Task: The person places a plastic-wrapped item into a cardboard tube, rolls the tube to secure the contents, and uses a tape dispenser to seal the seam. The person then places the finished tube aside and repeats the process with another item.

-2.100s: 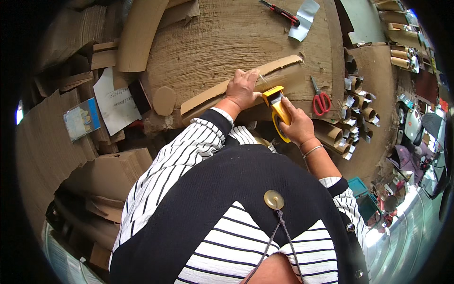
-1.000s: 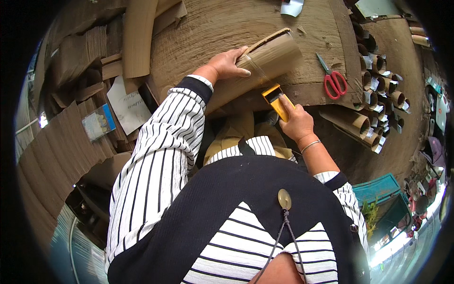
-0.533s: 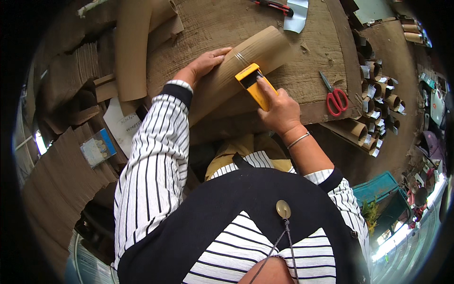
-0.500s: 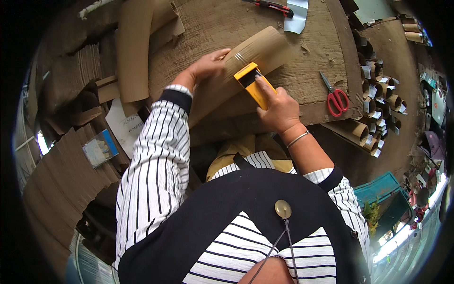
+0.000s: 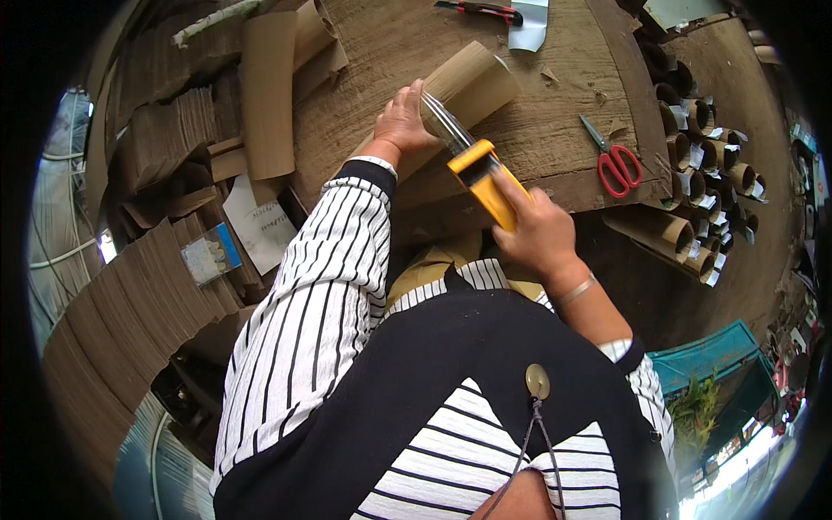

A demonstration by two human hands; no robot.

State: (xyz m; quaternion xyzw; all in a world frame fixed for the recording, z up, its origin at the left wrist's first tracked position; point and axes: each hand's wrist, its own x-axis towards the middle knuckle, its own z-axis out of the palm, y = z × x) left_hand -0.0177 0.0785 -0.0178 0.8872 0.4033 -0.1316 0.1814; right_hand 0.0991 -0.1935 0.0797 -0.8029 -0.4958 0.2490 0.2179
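Our left grip (image 5: 405, 121) lies spread over the cardboard roll (image 5: 475, 76), which extends up and right beyond it on the worktop (image 5: 563, 121). Tape (image 5: 445, 120) stretches from the roll to the yellow dispenser (image 5: 494, 192), clasped in our right grip (image 5: 539, 230).

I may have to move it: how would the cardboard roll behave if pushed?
The cardboard roll would likely roll, given its rounded side. Being cardboard, it's probably light for its size, and its smooth curve suggests some stiffness.
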